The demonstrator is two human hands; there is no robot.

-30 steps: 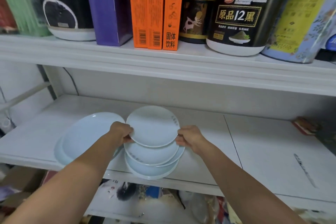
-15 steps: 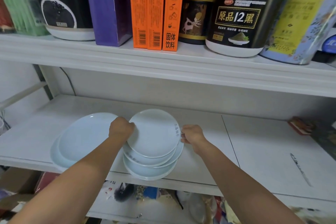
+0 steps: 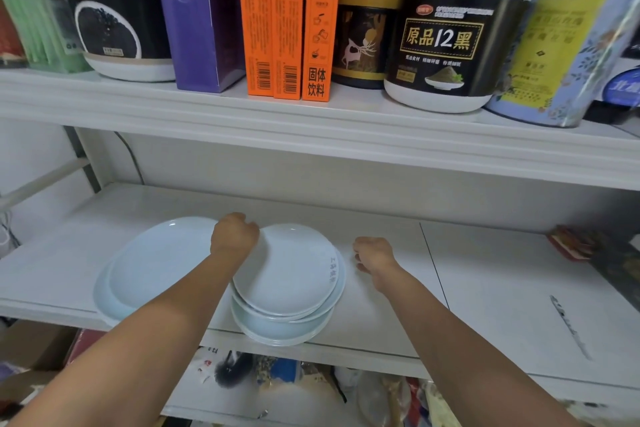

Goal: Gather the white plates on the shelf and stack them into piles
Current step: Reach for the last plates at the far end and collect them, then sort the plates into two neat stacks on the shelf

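A pile of several small white plates (image 3: 291, 319) sits at the front edge of the lower shelf (image 3: 485, 288). The top small plate (image 3: 294, 270) lies on the pile, shifted slightly back. My left hand (image 3: 234, 235) is curled at this plate's far-left rim, thumb on the edge. My right hand (image 3: 373, 253) hovers just right of the pile, apart from the plates, fingers loosely curled and holding nothing. A second pile of two larger white plates (image 3: 152, 270) lies to the left, partly hidden by my left forearm.
The upper shelf (image 3: 311, 128) hangs low overhead, carrying jars, orange boxes (image 3: 287, 21) and a purple box. A red-edged object (image 3: 571, 243) lies at the far right of the lower shelf. Clutter fills the space below.
The top small plate came down onto the pile. My right hand let go of its rim and drew away to the right. My left hand stayed at the left rim.
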